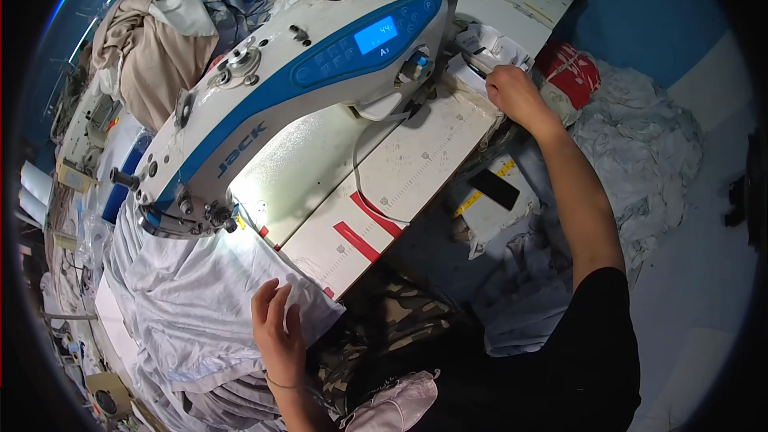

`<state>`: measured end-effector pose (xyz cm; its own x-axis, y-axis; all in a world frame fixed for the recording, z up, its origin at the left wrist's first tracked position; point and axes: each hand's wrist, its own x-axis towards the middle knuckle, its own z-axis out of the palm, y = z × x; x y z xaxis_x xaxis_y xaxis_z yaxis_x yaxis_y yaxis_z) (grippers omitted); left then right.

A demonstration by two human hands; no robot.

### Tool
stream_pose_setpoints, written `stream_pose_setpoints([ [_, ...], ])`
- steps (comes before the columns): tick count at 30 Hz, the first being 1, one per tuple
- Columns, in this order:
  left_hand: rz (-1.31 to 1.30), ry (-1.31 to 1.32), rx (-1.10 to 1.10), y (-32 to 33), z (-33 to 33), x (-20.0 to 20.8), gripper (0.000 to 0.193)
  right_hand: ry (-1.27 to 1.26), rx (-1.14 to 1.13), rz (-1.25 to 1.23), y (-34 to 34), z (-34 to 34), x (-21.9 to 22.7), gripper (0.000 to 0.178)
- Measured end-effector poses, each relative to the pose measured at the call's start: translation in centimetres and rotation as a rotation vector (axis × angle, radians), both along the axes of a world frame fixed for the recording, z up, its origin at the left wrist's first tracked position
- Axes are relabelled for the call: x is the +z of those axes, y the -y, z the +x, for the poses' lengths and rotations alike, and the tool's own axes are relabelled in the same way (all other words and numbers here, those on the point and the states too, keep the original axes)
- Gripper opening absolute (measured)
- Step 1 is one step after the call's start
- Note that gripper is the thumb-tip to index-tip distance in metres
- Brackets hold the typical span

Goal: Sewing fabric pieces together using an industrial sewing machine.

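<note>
A white and blue sewing machine (280, 64) with a lit screen stands in front of me. Its needle end lights up a pale grey cloth (176, 288), which spreads over the left of the worktable and hangs toward me. My left hand (278, 332) is at the right edge of this cloth, its fingers apart and nothing in them. Reaching far to the right, my right hand (512, 94) is at a small white open box (496, 44) beyond the machine's right end. Its fingers are curled together at the box's near edge; what they hold, if anything, is hidden.
A black phone (494, 189) and a yellow tape measure (468, 204) lie below the table's right edge. White fabric heaps (632, 144) and a red bundle (568, 76) sit at the right. Beige cloth (152, 56) is piled behind the machine. A cable (358, 180) crosses the tabletop.
</note>
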<state>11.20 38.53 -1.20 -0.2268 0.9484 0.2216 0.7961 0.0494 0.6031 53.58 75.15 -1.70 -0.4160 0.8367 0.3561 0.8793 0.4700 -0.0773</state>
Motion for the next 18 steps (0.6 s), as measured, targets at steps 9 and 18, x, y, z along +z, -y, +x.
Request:
stream_pose_setpoints([
  [9,0.047,0.02,-0.043,0.3,-0.3,0.4,0.037,0.009,0.026,-0.117,-0.4,0.2,0.1,0.012],
  [18,0.048,0.065,-0.024,0.9,-0.8,0.1,0.036,-0.115,0.067,-0.109,-1.0,1.0,0.4,0.009],
])
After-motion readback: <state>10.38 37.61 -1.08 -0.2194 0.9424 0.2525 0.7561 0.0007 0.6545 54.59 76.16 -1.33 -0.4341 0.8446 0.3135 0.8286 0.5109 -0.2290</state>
